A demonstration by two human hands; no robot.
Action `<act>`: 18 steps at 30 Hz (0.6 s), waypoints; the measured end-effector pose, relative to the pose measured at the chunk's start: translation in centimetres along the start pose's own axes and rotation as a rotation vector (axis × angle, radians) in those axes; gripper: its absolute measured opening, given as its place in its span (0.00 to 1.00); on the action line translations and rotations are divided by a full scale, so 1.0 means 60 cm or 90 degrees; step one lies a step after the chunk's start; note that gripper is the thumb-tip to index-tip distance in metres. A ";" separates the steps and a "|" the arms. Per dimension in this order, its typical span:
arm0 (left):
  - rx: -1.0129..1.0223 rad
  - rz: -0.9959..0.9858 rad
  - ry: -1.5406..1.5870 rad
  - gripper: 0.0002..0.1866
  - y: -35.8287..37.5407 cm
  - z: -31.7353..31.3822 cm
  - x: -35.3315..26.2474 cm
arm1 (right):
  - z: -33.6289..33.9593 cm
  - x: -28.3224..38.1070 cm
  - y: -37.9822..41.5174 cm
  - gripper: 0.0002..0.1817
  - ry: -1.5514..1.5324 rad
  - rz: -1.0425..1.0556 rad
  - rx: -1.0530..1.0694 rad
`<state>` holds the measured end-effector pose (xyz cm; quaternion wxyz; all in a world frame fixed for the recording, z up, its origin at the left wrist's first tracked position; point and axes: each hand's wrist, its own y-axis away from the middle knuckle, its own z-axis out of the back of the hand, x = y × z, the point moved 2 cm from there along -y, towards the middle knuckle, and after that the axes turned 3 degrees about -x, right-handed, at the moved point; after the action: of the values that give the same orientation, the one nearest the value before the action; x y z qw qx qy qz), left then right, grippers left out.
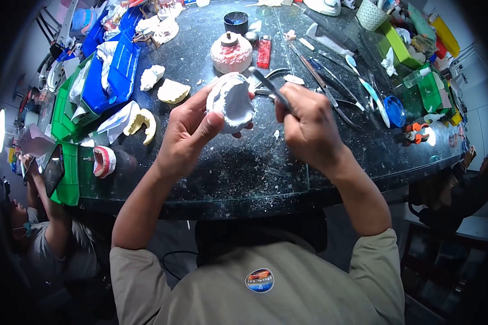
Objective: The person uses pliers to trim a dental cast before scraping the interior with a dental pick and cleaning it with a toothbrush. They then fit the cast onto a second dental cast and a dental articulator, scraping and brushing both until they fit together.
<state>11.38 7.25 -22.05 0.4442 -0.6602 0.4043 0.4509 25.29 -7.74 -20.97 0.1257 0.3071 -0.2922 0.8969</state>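
1. A chalky white cast (232, 105), lumpy-rimmed around a smooth hollow, is held up on the near side of that pink-mottled jar (231, 54).
2. The left hand (192, 122) grasps it, thumb over the rim.
3. Right of the jar, the right hand (312, 122) is clenched round a dark tool (270, 88).

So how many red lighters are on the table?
1 that I can see: the red lighter, just right of the round jar, beyond the white cast in the left hand. Others could be hidden.
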 end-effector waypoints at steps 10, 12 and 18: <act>-0.015 0.002 -0.065 0.39 -0.006 0.016 -0.007 | -0.004 -0.018 -0.007 0.17 0.133 0.143 -0.025; -0.003 0.002 -0.085 0.39 -0.007 0.021 -0.006 | 0.000 -0.014 -0.006 0.19 0.130 0.123 0.001; 0.030 0.005 -0.039 0.34 -0.004 0.026 0.002 | 0.001 -0.016 -0.005 0.18 0.124 0.125 0.011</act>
<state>11.28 8.75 -22.44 0.4702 -0.6337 0.4036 0.4631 26.18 -7.57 -21.38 0.0621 0.1897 -0.2995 0.9330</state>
